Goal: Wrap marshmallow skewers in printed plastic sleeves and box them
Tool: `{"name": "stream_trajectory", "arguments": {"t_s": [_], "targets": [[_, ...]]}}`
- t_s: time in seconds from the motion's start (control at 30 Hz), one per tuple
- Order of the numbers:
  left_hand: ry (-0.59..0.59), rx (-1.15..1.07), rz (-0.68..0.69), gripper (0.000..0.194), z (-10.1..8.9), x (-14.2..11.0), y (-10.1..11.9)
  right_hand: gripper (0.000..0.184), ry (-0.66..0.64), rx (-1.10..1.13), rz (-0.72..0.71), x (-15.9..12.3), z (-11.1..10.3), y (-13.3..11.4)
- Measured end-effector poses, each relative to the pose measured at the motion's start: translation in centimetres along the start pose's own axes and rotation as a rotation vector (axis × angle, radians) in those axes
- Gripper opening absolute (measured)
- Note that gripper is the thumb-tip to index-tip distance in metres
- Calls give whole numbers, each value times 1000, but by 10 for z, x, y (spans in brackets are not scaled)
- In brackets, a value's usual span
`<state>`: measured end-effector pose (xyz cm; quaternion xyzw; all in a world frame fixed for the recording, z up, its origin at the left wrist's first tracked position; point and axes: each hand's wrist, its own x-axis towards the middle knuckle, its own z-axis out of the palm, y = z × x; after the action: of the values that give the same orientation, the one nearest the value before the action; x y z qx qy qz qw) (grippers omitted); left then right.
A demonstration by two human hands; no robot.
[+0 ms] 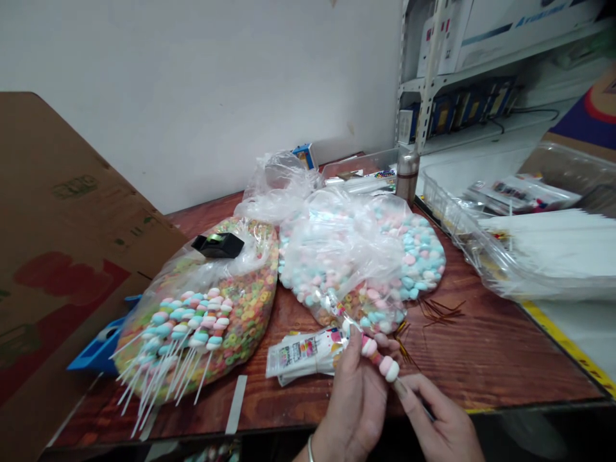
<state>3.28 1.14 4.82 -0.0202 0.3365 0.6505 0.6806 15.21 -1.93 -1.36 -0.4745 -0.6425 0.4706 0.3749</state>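
The wood-patterned bench (505, 356) carries a cardboard box (62, 224) at its left side. Toward the middle lie a clear bag of pastel marshmallows (418, 253) and, just beside it, a bag of cereal rings (255, 308), with finished skewers (180, 321) piled on top. Before the marshmallow bag, the left hand (359, 388) has its grip around a marshmallow skewer (369, 347); the right hand's (436, 414) grip pinches its lower end. Printed sleeves (303, 353) lie beside the left hand, a black tape dispenser (220, 246) rests on the cereal bag, and twist ties (440, 310) are scattered rightward.
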Motion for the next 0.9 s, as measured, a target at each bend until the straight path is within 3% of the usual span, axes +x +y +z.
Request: {"name": "stream_trajectory", "arguments": {"t_s": [0.1, 0.23, 0.33, 0.43, 0.57, 0.63, 0.7, 0.73, 0.8, 0.9], "targets": [[-70, 58, 15, 19, -5, 3, 4, 30, -10, 216, 142, 1, 2, 2], [-110, 89, 31, 21, -11, 7, 15, 40, -94, 687, 416, 0, 12, 16], [-114, 41, 4, 15, -13, 9, 21, 42, -162, 794, 462, 0, 16, 21], [-55, 35, 38, 16, -11, 10, 23, 36, -116, 545, 293, 1, 11, 17], [33, 33, 39, 26, -1, 9, 21, 12, 54, -100, -202, -2, 2, 19], [47, 27, -13, 34, 3, 6, 19, 15, 141, -337, -444, -4, 1, 25], [54, 21, -48, 39, 6, 3, 15, 18, 182, -421, -539, -5, 2, 27], [60, 10, -51, 40, 6, 2, 13, 16, 185, -397, -497, -5, 4, 26], [63, -22, -47, 36, 4, 1, 8, 12, 169, -235, -279, -3, 6, 21], [4, -34, -69, 31, -2, 1, 3, 28, 65, 163, 94, 2, 9, 10]]}}
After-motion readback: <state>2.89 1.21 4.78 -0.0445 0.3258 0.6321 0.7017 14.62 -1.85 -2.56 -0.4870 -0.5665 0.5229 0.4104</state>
